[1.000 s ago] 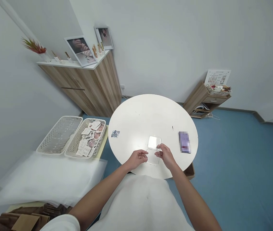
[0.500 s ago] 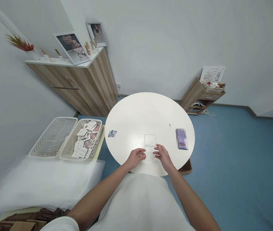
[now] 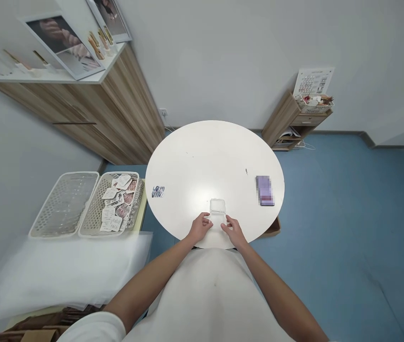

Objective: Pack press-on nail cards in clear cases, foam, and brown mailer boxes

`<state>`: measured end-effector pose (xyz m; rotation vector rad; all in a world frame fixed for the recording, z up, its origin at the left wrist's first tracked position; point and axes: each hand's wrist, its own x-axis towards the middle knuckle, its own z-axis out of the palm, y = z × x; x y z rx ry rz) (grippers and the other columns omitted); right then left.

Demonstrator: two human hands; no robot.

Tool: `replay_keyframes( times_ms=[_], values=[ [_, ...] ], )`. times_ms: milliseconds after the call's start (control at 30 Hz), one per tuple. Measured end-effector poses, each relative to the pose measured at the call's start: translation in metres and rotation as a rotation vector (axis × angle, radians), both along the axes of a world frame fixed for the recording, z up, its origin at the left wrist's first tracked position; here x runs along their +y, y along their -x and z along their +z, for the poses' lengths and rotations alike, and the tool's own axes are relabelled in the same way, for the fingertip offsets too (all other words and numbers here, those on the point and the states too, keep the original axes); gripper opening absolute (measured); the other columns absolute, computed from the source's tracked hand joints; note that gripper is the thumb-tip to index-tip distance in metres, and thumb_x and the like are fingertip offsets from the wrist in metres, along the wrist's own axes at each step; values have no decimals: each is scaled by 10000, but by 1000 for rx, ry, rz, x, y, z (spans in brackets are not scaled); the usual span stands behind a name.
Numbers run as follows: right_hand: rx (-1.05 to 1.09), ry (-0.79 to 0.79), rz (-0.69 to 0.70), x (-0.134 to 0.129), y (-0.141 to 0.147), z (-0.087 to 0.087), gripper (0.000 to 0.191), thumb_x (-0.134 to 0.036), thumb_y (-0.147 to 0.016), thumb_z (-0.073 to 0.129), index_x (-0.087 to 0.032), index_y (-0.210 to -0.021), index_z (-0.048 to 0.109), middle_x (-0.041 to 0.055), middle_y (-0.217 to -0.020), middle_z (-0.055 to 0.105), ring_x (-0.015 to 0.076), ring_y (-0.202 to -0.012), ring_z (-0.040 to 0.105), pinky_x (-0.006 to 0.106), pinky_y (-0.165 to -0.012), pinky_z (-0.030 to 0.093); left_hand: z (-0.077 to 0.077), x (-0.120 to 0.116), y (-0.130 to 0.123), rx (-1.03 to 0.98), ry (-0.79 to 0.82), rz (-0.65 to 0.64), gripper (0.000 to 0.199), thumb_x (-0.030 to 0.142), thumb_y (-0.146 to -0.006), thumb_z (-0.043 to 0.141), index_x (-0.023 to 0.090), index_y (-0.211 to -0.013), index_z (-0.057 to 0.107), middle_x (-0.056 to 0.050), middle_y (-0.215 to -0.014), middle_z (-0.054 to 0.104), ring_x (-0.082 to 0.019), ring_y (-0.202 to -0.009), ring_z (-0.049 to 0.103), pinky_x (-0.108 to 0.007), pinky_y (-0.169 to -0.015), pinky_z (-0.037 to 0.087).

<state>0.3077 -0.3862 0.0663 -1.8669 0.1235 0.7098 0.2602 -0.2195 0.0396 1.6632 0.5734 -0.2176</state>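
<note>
A small clear plastic box [image 3: 218, 205] lies open on the round white table [image 3: 209, 142], its lid half folded away from me and its other half close to my body. My left hand [image 3: 200, 228] grips the near half at its left side, fingers curled against the edge. On the opposite side, the thumb and fingers of my right hand [image 3: 235, 232] are closed about the right edge. The near half looks see-through, with nothing visible inside. At the table's left edge lies a group of small blue and silver pieces [image 3: 158, 191], too small to make out surely.
A purple, partly blurred flat item [image 3: 266, 191] lies on the table's right side. Left of the table stand a white basket of small packets [image 3: 136, 202] and a basket of clear plastic cases [image 3: 64, 202]. Behind are a wooden cabinet [image 3: 126, 104] and a small shelf unit [image 3: 282, 116].
My view has shifted, so the table and baskets sit differently in the picture. My right hand's fingers have closed in on the box's right edge; the box stays open between both hands.
</note>
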Motion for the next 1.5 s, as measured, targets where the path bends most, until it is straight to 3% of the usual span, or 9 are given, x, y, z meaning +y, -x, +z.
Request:
replay_keyframes(
  times_ms=[233,367,500,700,1000,1267,1500],
  values=[
    [52,4,-29,-1,-5,-16,637,-483,-598,614,-248,-1176,486,24,-1019,484,175,-907,484,318,-876,384,-12,-9,-6,59,-108,-19,419,235,-660,621,178,-1064,528,-49,-916,561,-130,-738,537,-293,-752,425],
    [47,29,-48,-4,-4,-20,632,-449,-598,620,-235,-1176,480,47,-1056,493,177,-888,503,310,-828,406,-10,-12,-3,136,-128,2,503,284,-663,630,162,-1130,491,-76,-989,535,-143,-779,531,-293,-766,418],
    [94,27,-20,-6,-4,-20,570,-395,-619,601,-226,-1154,498,69,-1103,491,166,-800,549,304,-746,442,-7,-19,0,170,-110,15,466,286,-695,600,156,-1129,492,-86,-1012,526,-146,-801,531,-290,-769,421],
    [75,-2,36,3,-26,-19,558,-329,-619,583,-214,-1157,492,72,-1140,475,156,-752,573,317,-746,455,0,-26,-20,166,-133,84,449,229,-682,591,169,-1119,508,-85,-1039,515,-161,-844,512,-290,-769,419],
    [57,-38,118,16,-64,-19,600,-297,-625,560,-202,-1207,448,84,-1180,433,169,-833,561,295,-775,454,4,-24,-56,101,-132,172,496,195,-677,574,175,-1162,470,-102,-1169,468,-191,-983,481,-286,-791,404],
    [31,-73,121,13,-64,-29,635,-276,-629,584,-228,-1238,413,74,-1155,429,183,-895,537,314,-835,450,0,-26,-57,105,-138,217,502,175,-683,573,195,-1173,461,-89,-1164,464,-182,-989,475,-286,-801,407],
    [38,-69,162,11,-65,-30,637,-294,-653,558,-226,-1261,381,77,-1164,397,177,-916,535,301,-849,446,1,-28,-56,107,-182,180,518,179,-693,568,190,-1195,441,-98,-1153,456,-190,-1002,468,-310,-825,408]
  ],
)
